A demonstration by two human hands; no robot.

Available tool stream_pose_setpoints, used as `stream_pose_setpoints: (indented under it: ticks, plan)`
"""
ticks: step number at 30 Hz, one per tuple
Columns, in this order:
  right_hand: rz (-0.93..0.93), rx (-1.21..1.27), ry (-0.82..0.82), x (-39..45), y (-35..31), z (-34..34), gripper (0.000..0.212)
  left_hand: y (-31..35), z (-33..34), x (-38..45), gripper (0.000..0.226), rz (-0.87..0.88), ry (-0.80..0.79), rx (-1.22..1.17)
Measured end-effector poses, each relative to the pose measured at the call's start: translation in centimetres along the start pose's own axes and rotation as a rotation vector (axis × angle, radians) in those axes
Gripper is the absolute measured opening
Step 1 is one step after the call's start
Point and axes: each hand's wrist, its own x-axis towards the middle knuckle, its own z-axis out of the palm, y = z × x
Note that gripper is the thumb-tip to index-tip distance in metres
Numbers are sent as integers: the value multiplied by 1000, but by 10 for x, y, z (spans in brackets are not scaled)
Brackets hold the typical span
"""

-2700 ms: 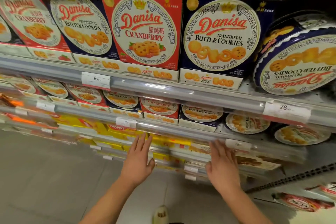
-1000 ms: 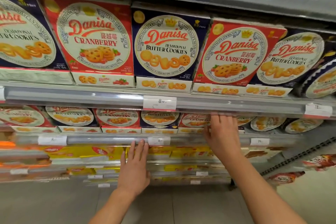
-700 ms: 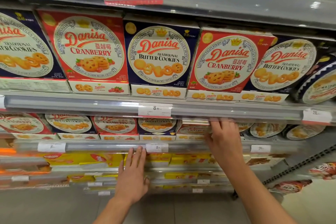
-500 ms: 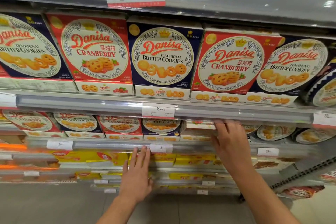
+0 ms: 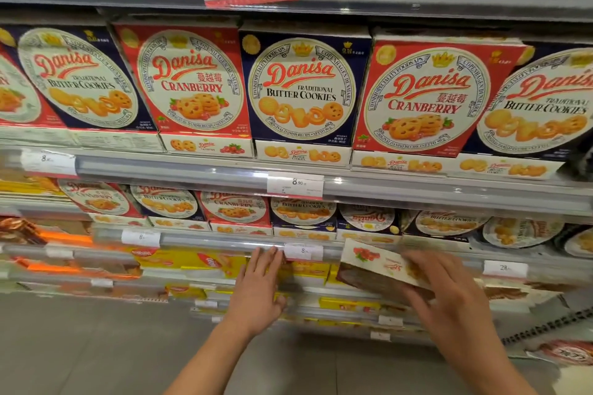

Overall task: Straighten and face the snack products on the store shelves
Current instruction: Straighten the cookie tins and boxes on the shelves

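Observation:
My right hand grips a cranberry cookie box, holding it tilted in front of the lower shelf rail, its white side panel up. My left hand rests flat with straight fingers against the lower shelf rail near a price tag. Red cranberry boxes and blue butter cookie boxes alternate on the upper shelf, facing forward. The lower shelf row holds smaller boxes of the same kinds, and one box there stands upside down.
Round cookie tins sit at the lower shelf's right end. Yellow packs fill the shelves below. Price tags hang on the rails. Grey floor lies below left.
My right hand has pulled a cranberry box out of the lower shelf and now holds it tilted in front of the rail. My left hand stayed on the rail.

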Motion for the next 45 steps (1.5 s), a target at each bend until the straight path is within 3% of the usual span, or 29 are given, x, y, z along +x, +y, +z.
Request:
stream_pose_setpoints:
  ticks: [7, 12, 21, 29, 37, 45]
  plan:
    - [74, 94, -118, -18, 2, 19, 61, -42, -58, -10, 76, -156, 498, -99]
    - [95, 123, -159, -13, -10, 22, 58, -73, -104, -8, 81, -218, 635, -6]
    - [109, 179, -168, -4, -25, 23, 58, -119, -130, 3, 89, -301, 508, 195]
    - [106, 126, -173, 4, -32, 38, 66, -127, -142, 6, 74, -301, 556, 198]
    - [65, 119, -149, 8, -52, 48, 64, -138, -161, 19, 57, -230, 506, 225]
    - [141, 141, -168, 4, -71, 56, 61, -149, -138, -16, 84, -104, 705, 143]
